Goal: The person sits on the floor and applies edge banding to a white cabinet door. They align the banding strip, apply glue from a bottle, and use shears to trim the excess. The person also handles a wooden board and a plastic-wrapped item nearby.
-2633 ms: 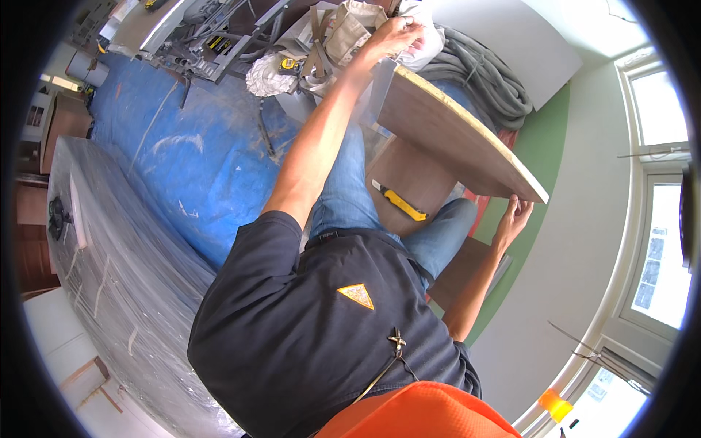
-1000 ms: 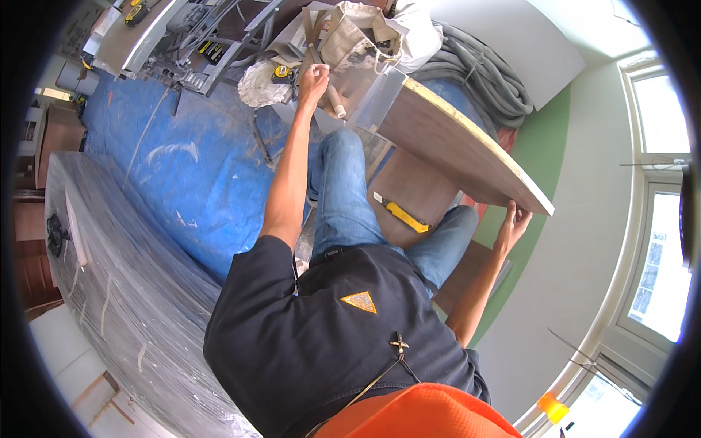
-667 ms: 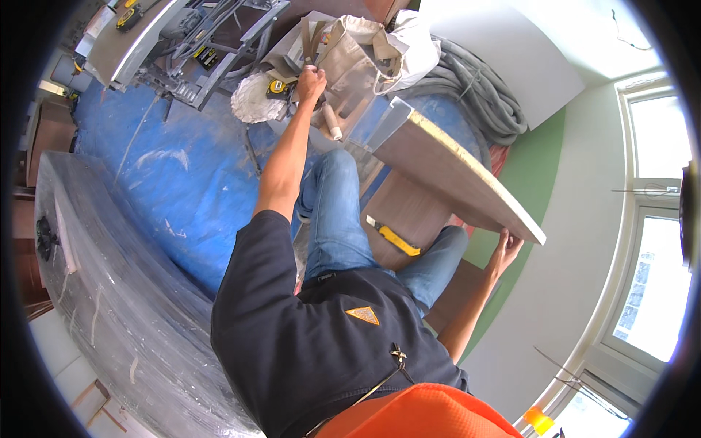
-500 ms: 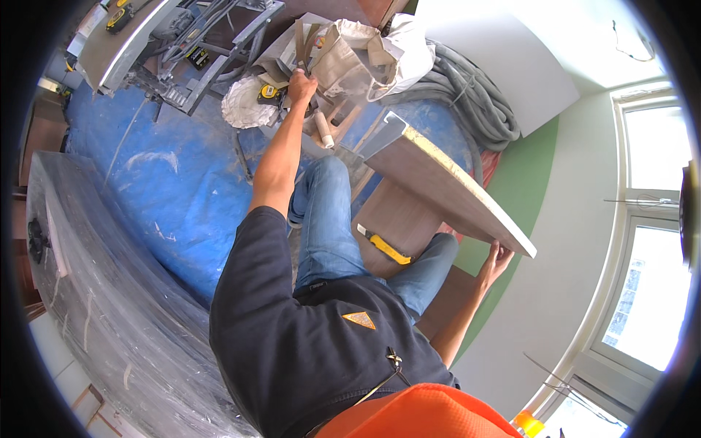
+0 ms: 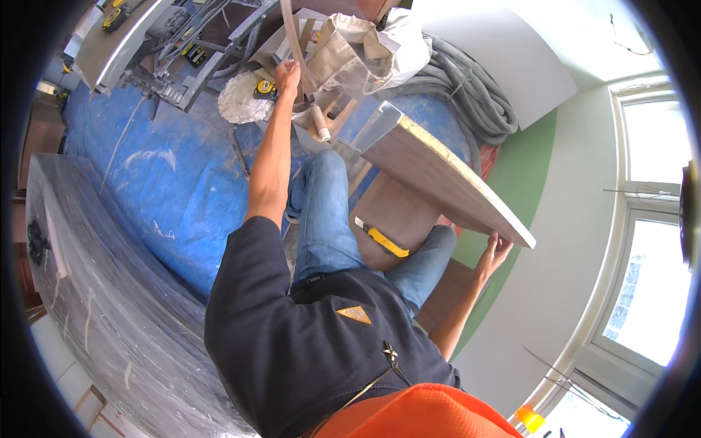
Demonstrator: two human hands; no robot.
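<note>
My left hand [image 5: 288, 77] is closed at the clutter beside a long brown strip [image 5: 292, 29] and a yellow tape measure [image 5: 266, 90]; what exactly its fingers hold is unclear. A white roll [image 5: 318, 121] lies just below. My right hand [image 5: 495, 252] grips the near end of a brown board [image 5: 453, 179] with a pale edge, raised above my right leg. A clear sheet piece [image 5: 380, 124] is at the board's far end. A yellow utility knife [image 5: 387, 241] lies on the brown panel [image 5: 387, 197] between my legs.
A blue tarp [image 5: 175, 168] covers the floor. A metal-framed machine [image 5: 204, 51] stands upper left, canvas bags [image 5: 350, 51] at the back, a coiled grey hose [image 5: 475, 102] to their right. A plastic-covered object [image 5: 109, 285] lines the left; wall and windows [image 5: 646, 285] are on the right.
My left hand has moved from the board's far end leftward into the clutter. The long strip now rises higher beside it. My right hand stays on the board; the view has shifted slightly.
</note>
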